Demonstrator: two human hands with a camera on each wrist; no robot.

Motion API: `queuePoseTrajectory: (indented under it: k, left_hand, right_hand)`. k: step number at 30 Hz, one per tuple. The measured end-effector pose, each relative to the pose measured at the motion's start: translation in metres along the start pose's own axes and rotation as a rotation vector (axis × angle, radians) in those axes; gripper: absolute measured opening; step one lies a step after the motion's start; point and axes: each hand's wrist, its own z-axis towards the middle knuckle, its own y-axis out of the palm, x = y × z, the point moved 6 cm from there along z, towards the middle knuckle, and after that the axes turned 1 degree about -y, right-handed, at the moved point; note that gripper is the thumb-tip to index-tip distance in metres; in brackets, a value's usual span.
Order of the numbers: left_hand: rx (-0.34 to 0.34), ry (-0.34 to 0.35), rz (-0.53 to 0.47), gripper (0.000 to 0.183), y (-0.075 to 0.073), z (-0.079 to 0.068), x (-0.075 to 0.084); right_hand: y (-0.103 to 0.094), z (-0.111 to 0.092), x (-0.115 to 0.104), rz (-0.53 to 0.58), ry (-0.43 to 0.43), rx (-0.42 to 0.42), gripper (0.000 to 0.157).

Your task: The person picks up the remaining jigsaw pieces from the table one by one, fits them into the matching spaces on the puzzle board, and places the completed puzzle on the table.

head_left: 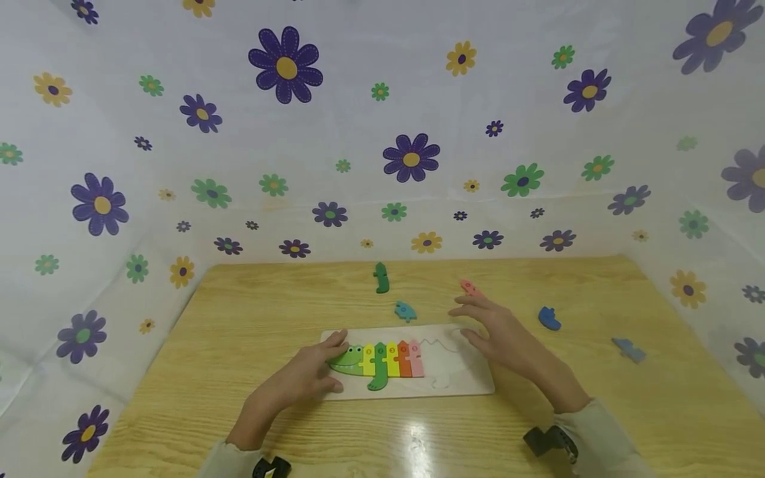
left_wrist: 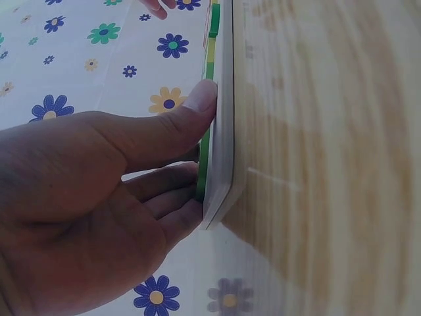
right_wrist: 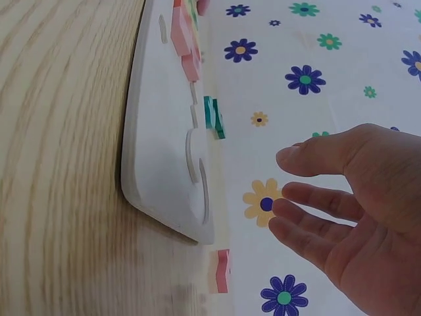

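A pale wooden puzzle board [head_left: 460, 382] lies on the table with a crocodile picture. Its green head [head_left: 348, 362] and several colored numbered pieces, ending in a pink piece [head_left: 416, 358], fill the left part; the recess at the right holds no pieces. My left hand [head_left: 305, 368] rests on the board's left end, thumb and fingers touching its edge and the head, as the left wrist view also shows. My right hand [head_left: 499, 332] hovers over the board's right end with fingers extended and nothing in them. Just beyond its fingertips lies a loose pink piece [head_left: 469, 287].
Behind the board lie a dark green leg-shaped piece [head_left: 381, 277] and a teal piece [head_left: 406, 311]. Right of my right hand are a blue piece [head_left: 549, 318] and a grey-blue piece [head_left: 629, 349]. A flower-patterned white sheet [head_left: 340, 133] walls the table's back and sides.
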Motion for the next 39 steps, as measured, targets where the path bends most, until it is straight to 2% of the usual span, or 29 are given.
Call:
queuePoseTrajectory:
  k: [10, 17, 26, 39]
  left_hand:
    - [-0.004, 0.022, 0.008, 0.072, 0.0, 0.003, 0.0]
    - [-0.004, -0.002, 0.0, 0.073, 0.002, 0.002, -0.003]
    - [0.007, 0.016, 0.0, 0.072, 0.002, 0.002, -0.002]
    - [0.006, 0.019, -0.007, 0.072, -0.001, 0.0, 0.0]
  right_hand:
    - [-0.004, -0.002, 0.012, -0.003, 0.022, 0.0, 0.034]
    - [-0.006, 0.001, 0.027, 0.013, -0.045, 0.05, 0.036]
    - [-0.01, 0.007, 0.038, 0.007, -0.091, 0.103, 0.041]
    - [-0.013, 0.016, 0.049, -0.026, -0.052, 0.069, 0.036]
